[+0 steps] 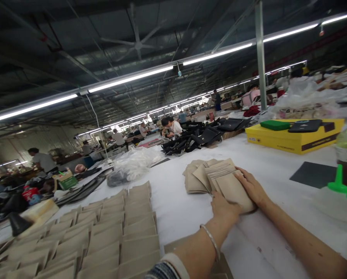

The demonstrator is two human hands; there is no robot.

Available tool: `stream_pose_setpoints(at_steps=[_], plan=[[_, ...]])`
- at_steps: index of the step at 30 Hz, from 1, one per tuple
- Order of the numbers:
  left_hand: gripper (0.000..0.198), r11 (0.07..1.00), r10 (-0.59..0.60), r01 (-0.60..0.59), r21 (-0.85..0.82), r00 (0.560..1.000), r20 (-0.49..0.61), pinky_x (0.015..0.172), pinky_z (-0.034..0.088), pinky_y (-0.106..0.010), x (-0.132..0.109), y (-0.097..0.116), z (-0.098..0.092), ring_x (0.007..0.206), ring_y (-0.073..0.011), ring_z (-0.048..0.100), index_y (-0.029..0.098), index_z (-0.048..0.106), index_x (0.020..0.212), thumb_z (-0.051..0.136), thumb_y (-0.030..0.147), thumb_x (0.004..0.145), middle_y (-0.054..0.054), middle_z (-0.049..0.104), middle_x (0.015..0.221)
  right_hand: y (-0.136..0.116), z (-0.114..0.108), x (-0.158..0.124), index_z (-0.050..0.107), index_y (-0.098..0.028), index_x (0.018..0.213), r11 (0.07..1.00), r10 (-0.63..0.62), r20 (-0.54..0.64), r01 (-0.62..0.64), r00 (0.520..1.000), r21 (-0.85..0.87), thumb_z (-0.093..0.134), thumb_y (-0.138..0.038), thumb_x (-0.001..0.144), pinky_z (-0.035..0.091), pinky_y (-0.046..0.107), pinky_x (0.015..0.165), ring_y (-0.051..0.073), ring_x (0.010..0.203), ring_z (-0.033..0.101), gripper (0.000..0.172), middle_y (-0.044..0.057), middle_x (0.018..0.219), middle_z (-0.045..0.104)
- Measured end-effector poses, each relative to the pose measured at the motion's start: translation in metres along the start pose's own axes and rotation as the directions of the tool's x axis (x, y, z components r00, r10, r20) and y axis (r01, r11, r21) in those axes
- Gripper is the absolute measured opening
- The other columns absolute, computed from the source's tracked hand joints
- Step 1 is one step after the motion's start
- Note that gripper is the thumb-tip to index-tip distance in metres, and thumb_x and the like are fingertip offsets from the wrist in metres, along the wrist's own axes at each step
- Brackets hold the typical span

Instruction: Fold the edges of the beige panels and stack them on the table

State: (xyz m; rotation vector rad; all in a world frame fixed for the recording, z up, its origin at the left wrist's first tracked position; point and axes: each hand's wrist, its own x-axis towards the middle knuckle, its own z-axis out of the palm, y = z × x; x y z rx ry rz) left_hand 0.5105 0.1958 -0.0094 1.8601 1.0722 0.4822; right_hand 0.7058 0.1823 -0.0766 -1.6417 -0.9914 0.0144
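Observation:
A stack of beige wallet-like panels (230,186) with layered slot edges lies on the white tabletop between my hands. My left hand (224,208), a silver bangle on its wrist, grips the near left side, its fingers partly hidden. Along the right edge, my right hand (250,185) is closed, with thumb and fingers pressed against the panels. Just behind and left, more beige panels (195,178) are fanned in a loose pile. Rows of overlapping beige pieces (103,232) cover the left front of the table. Another flat beige piece (175,245) is partly hidden under my left forearm.
A yellow box (278,138) carrying a green case (275,124) and a dark flat item stands back right. Closer are a dark sheet (311,174) and a green-nozzled squeeze bottle (337,199). Clear plastic (135,164) and black bag-like pieces (196,137) lie behind; people work farther off.

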Motion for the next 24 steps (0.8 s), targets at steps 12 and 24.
stream_pose_setpoints(at_steps=[12,24], plan=[[0.028,0.998,0.014,-0.004,-0.065,0.988,0.155,0.069,0.05,-0.026,-0.093,0.014,-0.13,0.079,-0.0154,0.059,0.01,0.063,0.103,0.064,0.018,0.076,-0.006,0.063,0.092,-0.038,-0.026,-0.061,0.047,-0.012,0.134,0.989,-0.012,-0.245,-0.024,0.969,-0.145,0.041,-0.075,0.082,0.032,0.059,0.108,0.042,0.127,0.043,0.082,0.023,0.133,0.051],[0.031,0.817,0.242,-0.362,0.45,0.922,0.302,0.081,0.051,-0.037,-0.293,-0.124,-0.193,0.095,-0.0284,0.064,0.018,0.068,0.111,0.049,0.023,0.088,-0.014,0.067,0.104,-0.195,-0.008,-0.207,0.061,-0.026,0.099,0.961,0.0,0.513,0.142,0.858,-0.238,0.058,-0.037,0.077,0.044,0.033,0.064,0.02,0.066,0.06,0.025,0.0,0.09,0.064]])
